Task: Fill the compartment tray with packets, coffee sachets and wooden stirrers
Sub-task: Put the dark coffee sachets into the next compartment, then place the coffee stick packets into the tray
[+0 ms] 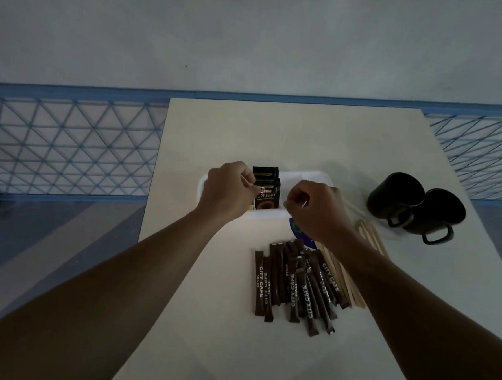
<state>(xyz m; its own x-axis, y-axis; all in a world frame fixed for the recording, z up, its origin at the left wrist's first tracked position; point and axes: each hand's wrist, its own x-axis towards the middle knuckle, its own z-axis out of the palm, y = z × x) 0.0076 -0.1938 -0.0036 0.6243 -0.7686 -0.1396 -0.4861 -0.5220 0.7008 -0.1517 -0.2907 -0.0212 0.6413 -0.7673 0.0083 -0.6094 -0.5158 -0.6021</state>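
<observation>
A white compartment tray (303, 173) lies mid-table. Black coffee sachets (267, 194) stand upright in its middle compartment. My left hand (224, 189) hovers over the tray's left end, fingers pinched on a thin pale stick (246, 180). My right hand (317, 213) is over the tray's right part, pinched on another thin pale stick (303, 204). Brown sugar packets (295, 286) lie in a loose pile on the table in front of the tray. Wooden stirrers (352, 287) lie beside them, partly under my right forearm. The hands hide most of the tray's inside.
Two black mugs (416, 207) lie on their sides at the right of the white table (291, 133). More pale sticks (353, 209) show behind my right hand. A blue-green round label (295, 226) sits at the tray's front. A blue mesh fence (70, 143) runs behind the table.
</observation>
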